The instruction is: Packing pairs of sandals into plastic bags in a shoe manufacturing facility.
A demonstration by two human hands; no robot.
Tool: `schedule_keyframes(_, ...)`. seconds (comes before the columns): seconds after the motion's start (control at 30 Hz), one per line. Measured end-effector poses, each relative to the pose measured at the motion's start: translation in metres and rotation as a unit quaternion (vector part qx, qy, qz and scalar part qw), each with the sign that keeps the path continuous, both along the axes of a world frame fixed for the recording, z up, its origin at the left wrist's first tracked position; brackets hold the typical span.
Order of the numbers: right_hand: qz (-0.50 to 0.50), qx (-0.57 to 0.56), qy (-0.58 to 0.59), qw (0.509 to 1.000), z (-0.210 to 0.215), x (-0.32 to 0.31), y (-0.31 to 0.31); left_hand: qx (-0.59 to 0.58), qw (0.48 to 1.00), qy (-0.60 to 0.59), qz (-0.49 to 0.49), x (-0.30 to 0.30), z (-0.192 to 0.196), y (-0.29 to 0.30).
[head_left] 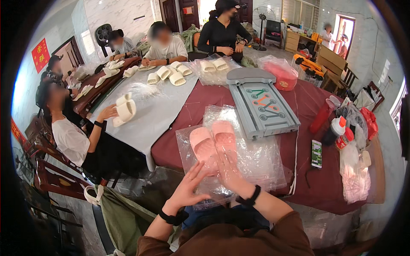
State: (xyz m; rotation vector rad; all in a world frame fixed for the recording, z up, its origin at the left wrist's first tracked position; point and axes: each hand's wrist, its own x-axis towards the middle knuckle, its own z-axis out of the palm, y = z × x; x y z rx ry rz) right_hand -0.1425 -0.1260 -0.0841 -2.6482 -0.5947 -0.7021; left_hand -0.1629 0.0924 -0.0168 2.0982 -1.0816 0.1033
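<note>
A pair of pink slippers (206,143) lies side by side at the table's near edge, toes pointing away from me. Clear plastic bags (258,160) spread under and around them; I cannot tell whether the slippers are inside one. My right hand (229,173) rests with fingers stretched along the heel end of the right slipper. Beside it, my left hand (190,187) is spread, fingertips at the heel of the left slipper and thumb over the bag's near edge. Neither hand is closed around anything.
A grey plastic case (265,104) stands just beyond the bags. To the right are a phone (316,154), a dark bottle (334,131) and a red-lidded jar (344,138). Across the table, co-workers handle cream slippers (171,72); one holds up a pair (124,111) at left.
</note>
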Motion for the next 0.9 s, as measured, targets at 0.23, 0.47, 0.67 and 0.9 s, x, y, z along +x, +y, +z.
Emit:
schedule_keyframes(0.23,0.083,0.231,0.432,0.868,0.086,-0.096,-0.067,0.009,0.987,-0.012,0.157,0.0,-0.047,0.041)
schedule_keyframes(0.47,-0.053,0.109,0.056,0.991,0.052,-0.054,-0.121,0.084,0.981,-0.09,0.153,-0.004,-0.048,0.038)
schedule_keyframes(0.67,0.096,0.006,0.049,0.994,0.039,-0.046,-0.112,0.014,0.985,-0.116,0.127,-0.014,-0.056,0.046)
schedule_keyframes(0.9,0.092,0.109,0.057,0.988,0.037,-0.052,-0.118,-0.11,0.978,0.014,0.176,-0.014,-0.064,0.049)
